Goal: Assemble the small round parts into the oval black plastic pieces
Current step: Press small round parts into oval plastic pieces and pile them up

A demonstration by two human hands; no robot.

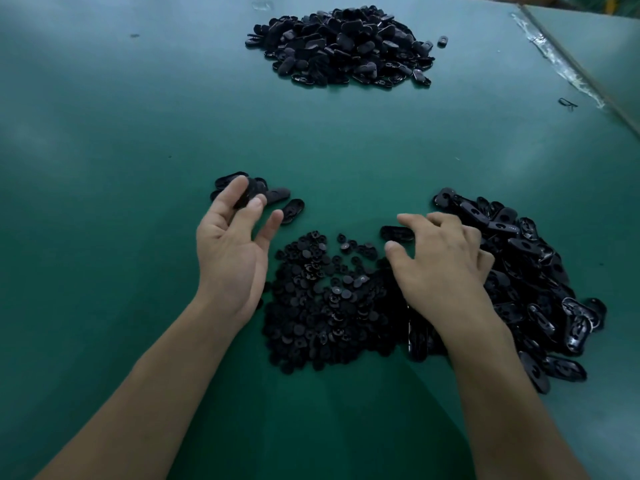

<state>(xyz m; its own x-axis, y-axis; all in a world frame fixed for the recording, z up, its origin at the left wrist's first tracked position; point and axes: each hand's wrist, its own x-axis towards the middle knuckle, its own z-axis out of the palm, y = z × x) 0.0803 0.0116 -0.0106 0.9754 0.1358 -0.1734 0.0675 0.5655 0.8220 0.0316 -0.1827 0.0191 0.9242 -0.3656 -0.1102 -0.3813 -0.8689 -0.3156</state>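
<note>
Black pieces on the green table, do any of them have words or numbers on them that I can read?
No text can be read anywhere in this view.
Far pile of oval pieces: no writing shows.
Near pile of oval pieces: only shiny moulded shapes; any marks are too small to tell.
Small round parts: no writing shows.
Green table: no writing or signs show.

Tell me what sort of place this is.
Most likely a hand-assembly bench in a factory or workshop. A wide green table carries a far heap and a near heap of identical black oval pieces, beside a pile of small round parts, laid out for repetitive piecework.
</note>
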